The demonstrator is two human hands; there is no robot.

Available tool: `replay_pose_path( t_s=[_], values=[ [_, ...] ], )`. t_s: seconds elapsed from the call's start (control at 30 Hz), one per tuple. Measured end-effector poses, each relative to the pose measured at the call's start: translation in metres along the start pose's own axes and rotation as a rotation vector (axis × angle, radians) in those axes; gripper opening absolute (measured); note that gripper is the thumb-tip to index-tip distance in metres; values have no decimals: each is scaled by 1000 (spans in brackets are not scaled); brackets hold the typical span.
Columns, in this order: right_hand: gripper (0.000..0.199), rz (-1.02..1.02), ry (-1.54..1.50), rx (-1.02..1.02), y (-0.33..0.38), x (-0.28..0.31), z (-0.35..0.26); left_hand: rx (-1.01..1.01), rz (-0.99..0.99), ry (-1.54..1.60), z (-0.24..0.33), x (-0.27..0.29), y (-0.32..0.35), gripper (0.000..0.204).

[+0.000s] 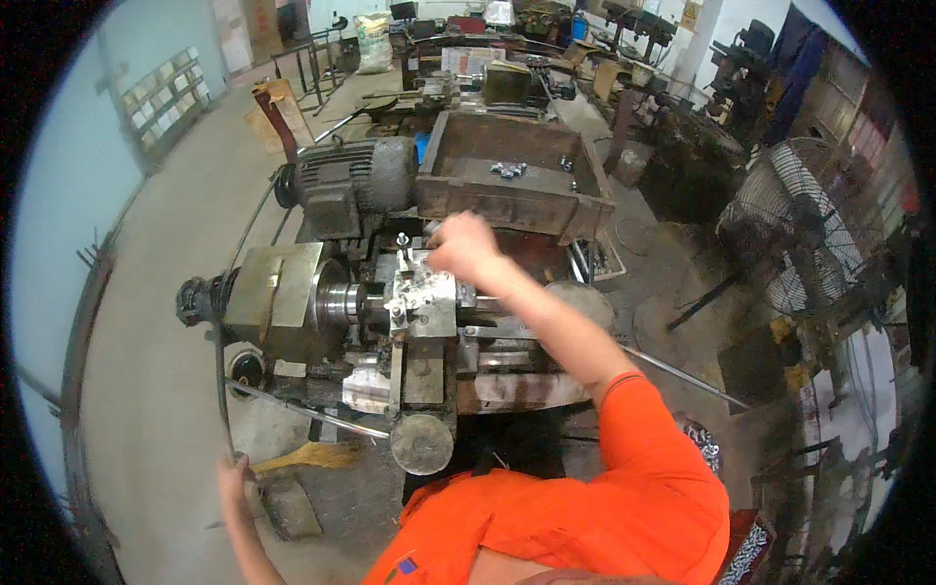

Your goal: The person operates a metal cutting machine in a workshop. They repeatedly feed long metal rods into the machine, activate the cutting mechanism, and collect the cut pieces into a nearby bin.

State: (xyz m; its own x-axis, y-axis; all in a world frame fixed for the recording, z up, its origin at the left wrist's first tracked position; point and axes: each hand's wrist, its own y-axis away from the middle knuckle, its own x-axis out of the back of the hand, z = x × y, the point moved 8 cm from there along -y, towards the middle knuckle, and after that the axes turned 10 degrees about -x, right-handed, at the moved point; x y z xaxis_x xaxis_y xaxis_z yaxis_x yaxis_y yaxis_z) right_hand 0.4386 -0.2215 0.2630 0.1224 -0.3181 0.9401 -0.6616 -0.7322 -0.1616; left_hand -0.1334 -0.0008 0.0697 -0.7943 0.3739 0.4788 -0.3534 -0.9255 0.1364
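My left hand (234,482) is closed round the lower end of a long dark lever (222,390), which runs up past the lathe's boxy headstock (278,283). My right hand (462,244) reaches over the lathe's carriage (426,297), its fingers curled together at the back edge. A small greyish piece seems to show at those fingertips, too blurred to name. Left of the carriage sits the round metal chuck (339,304). Just beyond my right hand stands a worn wooden box (517,203) with several small shiny metal parts (508,170) in it.
A ribbed electric motor (356,175) sits behind the headstock. Long metal handles (312,414) stick out at the front left and right (687,375). A large caged fan (795,224) stands at the right. A straw broom (310,455) lies on the floor near my left hand.
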Motion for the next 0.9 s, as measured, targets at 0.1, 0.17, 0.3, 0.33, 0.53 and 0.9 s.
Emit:
replay_pose_path(
  t_s=[0.1,0.17,0.3,0.33,0.53,0.9],
  values=[
    [35,206,-15,-193,-28,45,91,-26,-76,75,37,-21,12,22],
    [47,410,128,-288,-39,65,136,-4,-48,66,53,-28,17,22],
    [60,104,75,-374,-36,49,169,-29,-20,90,50,-20,18,24],
    [65,219,147,-264,-26,40,173,-54,-34,89,50,-22,15,25],
    [50,264,3,-217,71,41,200,-108,-154,182,14,-20,-15,31],
    [26,11,160,-883,459,31,413,85,-340,338,-63,4,-63,51]
  ],
)
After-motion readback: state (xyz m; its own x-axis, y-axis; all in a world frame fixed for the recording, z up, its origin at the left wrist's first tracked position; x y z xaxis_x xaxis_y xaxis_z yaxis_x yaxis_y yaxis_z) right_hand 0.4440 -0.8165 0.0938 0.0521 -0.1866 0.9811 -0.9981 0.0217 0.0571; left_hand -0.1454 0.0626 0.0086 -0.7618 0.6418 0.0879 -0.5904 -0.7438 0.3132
